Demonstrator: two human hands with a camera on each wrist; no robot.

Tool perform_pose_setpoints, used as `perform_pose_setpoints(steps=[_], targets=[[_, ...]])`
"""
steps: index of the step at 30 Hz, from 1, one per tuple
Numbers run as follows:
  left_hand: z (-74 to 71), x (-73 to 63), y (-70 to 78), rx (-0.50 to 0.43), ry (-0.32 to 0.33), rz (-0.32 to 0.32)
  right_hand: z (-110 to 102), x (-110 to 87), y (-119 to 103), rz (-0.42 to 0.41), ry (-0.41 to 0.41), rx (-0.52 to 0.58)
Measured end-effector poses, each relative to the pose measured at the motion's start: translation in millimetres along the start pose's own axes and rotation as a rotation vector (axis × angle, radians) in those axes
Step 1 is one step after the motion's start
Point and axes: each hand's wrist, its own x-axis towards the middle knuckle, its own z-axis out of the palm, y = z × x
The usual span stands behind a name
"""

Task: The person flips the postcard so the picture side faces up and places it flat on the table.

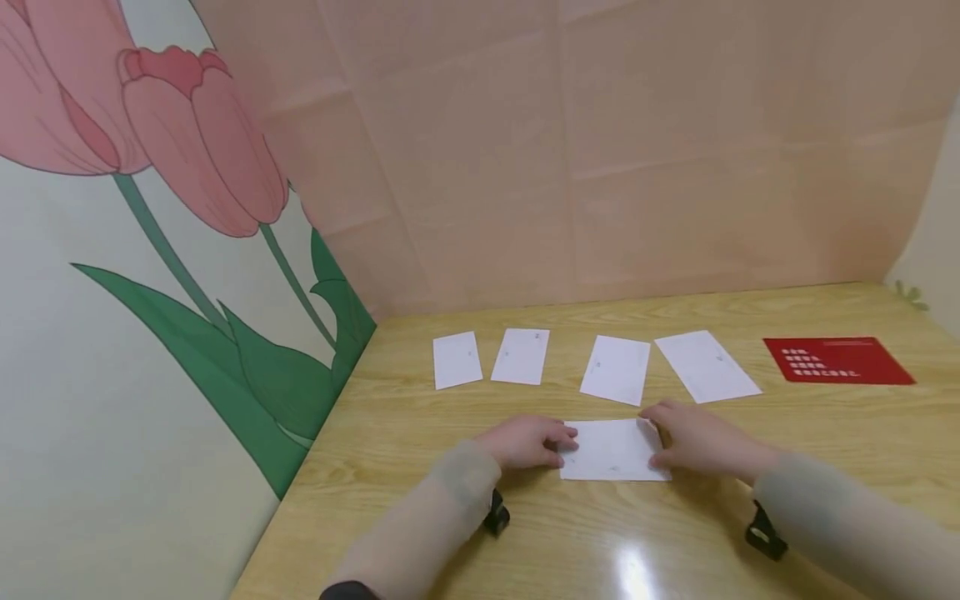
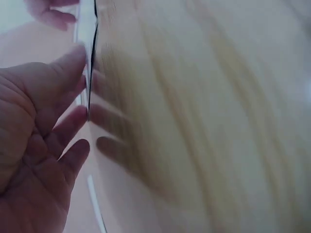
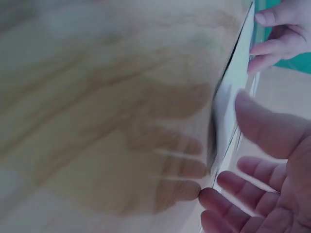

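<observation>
A white sheet of paper [image 1: 611,450] with small faint marks lies sideways on the table between the two hands. At its left edge the left hand [image 1: 528,442] rests with its fingertips and thumb over the paper's border. At the opposite edge is the right hand [image 1: 705,437], fingers by the far corner and thumb by the near one. The right border of the paper bends up slightly. The right wrist view shows the right thumb [image 3: 265,124] apart from the loosely spread fingers. In the left wrist view the left thumb [image 2: 70,63] touches the paper's edge, seen nearly edge-on.
Beyond the hands several white sheets lie in a row, including a leftmost one [image 1: 457,360] and a tilted one [image 1: 708,367]. A red card [image 1: 838,361] with white print lies at the right. The wooden table [image 1: 375,500] meets a pink backdrop [image 1: 675,167] and a tulip-printed panel [image 1: 150,333].
</observation>
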Motion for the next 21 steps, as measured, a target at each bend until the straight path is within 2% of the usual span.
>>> perform_pose_setpoints(steps=[5,9,12,15,18,21], targets=[[-0.4,9.8,3.2,-0.064,0.047,0.038,-1.7,9.1,-0.2,0.059,-0.054,0.031],[1.6,17.1,5.6,-0.02,0.107,0.022,-4.0,14.0,-0.1,0.067,-0.087,0.052],[5.0,20.6,5.8,0.06,0.148,-0.033,-5.1,15.7,-2.6,0.077,-0.102,0.052],[8.0,23.7,5.1,0.1,0.177,-0.108,-5.9,16.8,-5.7,0.085,-0.112,0.039],[8.2,26.4,7.8,0.104,0.187,-0.175,-6.2,18.8,-7.4,0.1,-0.121,0.02],[5.5,27.8,16.5,0.137,0.174,-0.235,-5.6,21.9,-6.4,0.12,-0.134,-0.008]])
